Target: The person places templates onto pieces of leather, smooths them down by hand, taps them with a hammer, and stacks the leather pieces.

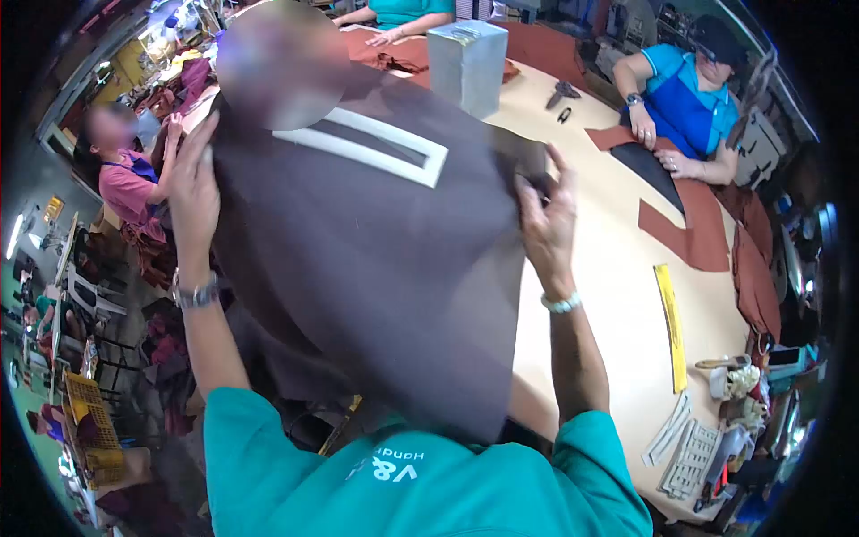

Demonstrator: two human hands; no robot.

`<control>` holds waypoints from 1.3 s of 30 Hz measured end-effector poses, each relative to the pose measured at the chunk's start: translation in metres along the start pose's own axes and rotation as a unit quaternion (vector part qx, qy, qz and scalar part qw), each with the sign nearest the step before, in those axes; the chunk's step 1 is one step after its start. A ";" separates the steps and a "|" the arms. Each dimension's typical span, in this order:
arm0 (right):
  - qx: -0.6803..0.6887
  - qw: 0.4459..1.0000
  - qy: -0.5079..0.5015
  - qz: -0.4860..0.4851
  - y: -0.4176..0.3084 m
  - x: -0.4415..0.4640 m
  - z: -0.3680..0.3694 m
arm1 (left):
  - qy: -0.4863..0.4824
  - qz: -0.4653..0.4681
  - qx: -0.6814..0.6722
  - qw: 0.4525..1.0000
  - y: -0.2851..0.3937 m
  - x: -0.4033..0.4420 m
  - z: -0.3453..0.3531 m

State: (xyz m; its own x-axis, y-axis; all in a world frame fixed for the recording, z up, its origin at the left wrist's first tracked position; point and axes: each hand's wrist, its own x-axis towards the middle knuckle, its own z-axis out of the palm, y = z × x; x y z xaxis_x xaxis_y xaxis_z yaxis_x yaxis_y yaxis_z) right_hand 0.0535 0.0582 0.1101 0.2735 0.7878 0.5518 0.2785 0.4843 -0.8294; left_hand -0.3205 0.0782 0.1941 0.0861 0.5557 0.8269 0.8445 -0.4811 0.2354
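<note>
A large dark brown cloth hangs spread between my two hands, over the near edge of the table. My left hand is at its upper left edge, fingers pointing up, thumb side against the cloth. At the upper right corner my right hand pinches the cloth between thumb and fingers. A white rectangular frame-shaped piece with a long slot lies on the upper part of the cloth. A blurred patch hides the area to its upper left.
The light table bears a metal block, a yellow strip, scissors and white templates. At the right a person handles reddish-brown pieces. Other people stand at the far side and left.
</note>
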 end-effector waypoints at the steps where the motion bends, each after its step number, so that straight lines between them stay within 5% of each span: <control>1: 0.008 0.999 0.004 -0.035 0.014 0.011 0.020 | -0.022 0.011 0.017 1.000 -0.019 0.010 0.009; 6: -0.098 0.994 0.024 0.034 0.070 0.032 0.066 | -0.117 0.046 0.075 0.989 -0.107 0.031 0.102; 13: -0.208 0.971 0.056 0.101 0.112 0.038 0.069 | -0.226 0.044 0.109 0.967 -0.125 0.036 0.222; 17: -0.280 0.948 0.023 0.146 0.132 0.044 0.074 | -0.279 -0.016 0.290 0.915 -0.113 0.030 0.267; 23: -0.308 0.942 0.021 0.133 0.149 0.039 0.082 | -0.253 -0.013 0.089 0.963 -0.021 -0.008 0.305; 28: -0.204 0.971 0.083 0.094 0.145 0.043 0.070 | -0.256 -0.023 0.034 0.966 -0.007 -0.041 0.333; 29: -0.162 0.969 0.054 0.179 0.127 0.039 0.061 | -0.241 -0.028 0.030 0.970 -0.007 -0.043 0.337; 31: -0.091 0.976 0.049 0.192 0.128 0.022 0.046 | -0.239 -0.040 0.022 0.970 -0.004 -0.042 0.335; 34: -0.165 0.984 -0.022 0.067 0.135 -0.003 0.045 | -0.264 -0.057 0.025 0.963 0.000 -0.039 0.333; 39: -0.230 0.956 -0.169 0.064 0.114 0.009 0.063 | -0.278 -0.072 0.034 0.957 0.007 -0.036 0.330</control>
State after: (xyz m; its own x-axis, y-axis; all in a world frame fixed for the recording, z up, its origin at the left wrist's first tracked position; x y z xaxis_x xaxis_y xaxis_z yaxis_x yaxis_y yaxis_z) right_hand 0.0297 0.1445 0.0150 0.0404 0.9451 0.3241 0.6588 0.2187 -0.7198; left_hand -0.1431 0.2780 -0.0028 0.2193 0.8968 0.3843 0.8992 -0.3387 0.2772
